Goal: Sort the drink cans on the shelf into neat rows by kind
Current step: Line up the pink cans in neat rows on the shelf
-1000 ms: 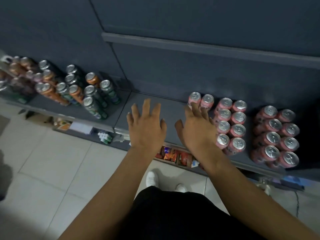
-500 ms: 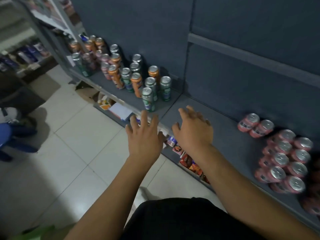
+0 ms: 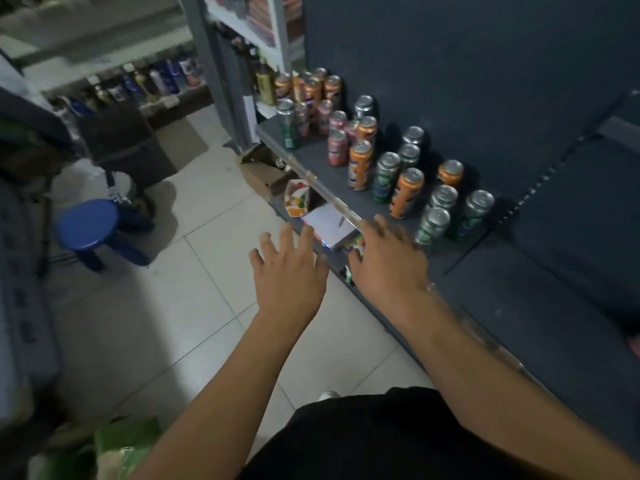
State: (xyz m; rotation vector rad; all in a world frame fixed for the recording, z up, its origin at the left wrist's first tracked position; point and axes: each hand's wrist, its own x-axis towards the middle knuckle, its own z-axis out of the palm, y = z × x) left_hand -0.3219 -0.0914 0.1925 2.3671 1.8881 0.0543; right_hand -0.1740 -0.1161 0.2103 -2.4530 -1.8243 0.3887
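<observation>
A mixed cluster of cans stands on the dark grey shelf point(image 3: 519, 306): orange cans point(image 3: 406, 192), green cans point(image 3: 433, 225) and pink cans point(image 3: 337, 147), jumbled together toward the shelf's far left end. My left hand point(image 3: 289, 271) hovers over the floor just off the shelf edge, fingers spread and empty. My right hand point(image 3: 389, 261) reaches over the shelf's front edge, fingers spread, a short way from the nearest green can and holding nothing. The pink rows at the right are out of view.
A blue stool point(image 3: 88, 225) stands on the tiled floor at left. A lower shelf under the edge holds a white pad point(image 3: 327, 225) and small boxes point(image 3: 298, 202). A grey upright post point(image 3: 214, 71) bounds the shelf's far end. More shelving with bottles lies beyond.
The view has swung left, from the pink can rows to the mixed cans. Both hands moved left along the shelf edge, still spread and empty.
</observation>
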